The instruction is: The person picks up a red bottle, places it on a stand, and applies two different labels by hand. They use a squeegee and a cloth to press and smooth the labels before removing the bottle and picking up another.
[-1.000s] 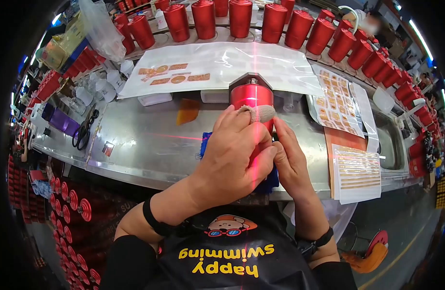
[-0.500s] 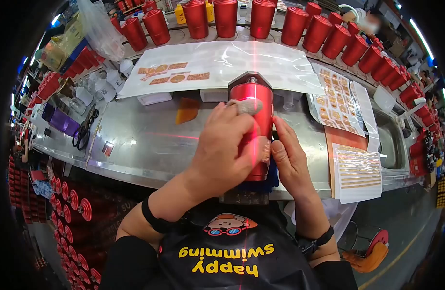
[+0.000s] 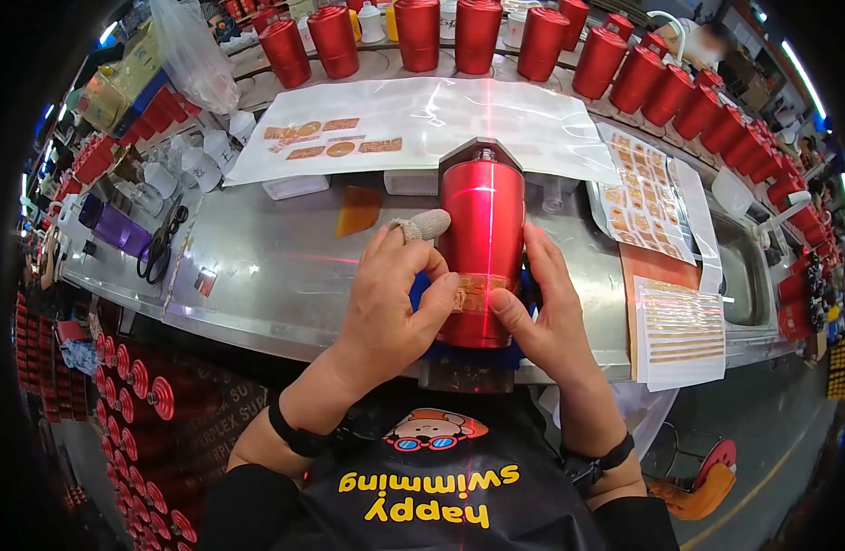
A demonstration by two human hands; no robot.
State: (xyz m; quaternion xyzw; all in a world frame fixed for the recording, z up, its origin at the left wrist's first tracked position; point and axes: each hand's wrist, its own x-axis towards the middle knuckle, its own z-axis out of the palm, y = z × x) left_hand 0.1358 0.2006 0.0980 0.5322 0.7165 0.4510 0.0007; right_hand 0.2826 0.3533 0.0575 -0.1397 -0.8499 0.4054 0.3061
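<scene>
A glossy red metal canister [image 3: 482, 216] lies lengthwise in front of me, its threaded neck against a dark angular holder [image 3: 482, 147]. Across its near end runs a gold patterned decal [image 3: 482, 292]. My left hand [image 3: 381, 298] is at the canister's left side, thumb on the decal's left end, fingers curled. A cloth finger cover [image 3: 425, 224] on one of its fingers points at the canister's side. My right hand [image 3: 553, 308] holds the right side, thumb by the decal's right end and fingers along the wall. A red laser line crosses the canister.
White paper [image 3: 395, 119] with gold decals lies behind the canister. On the right are a decal sheet on a tray [image 3: 638, 197], a sheet of gold strips [image 3: 684, 321] and a sink [image 3: 748, 285]. Scissors [image 3: 161, 248] and a purple bottle [image 3: 115, 225] sit left. Red canisters [image 3: 477, 37] line the back.
My left hand has moved left off the canister's top to its left side, uncovering the decal. The canister looks slightly turned. The back row of canisters has shifted right.
</scene>
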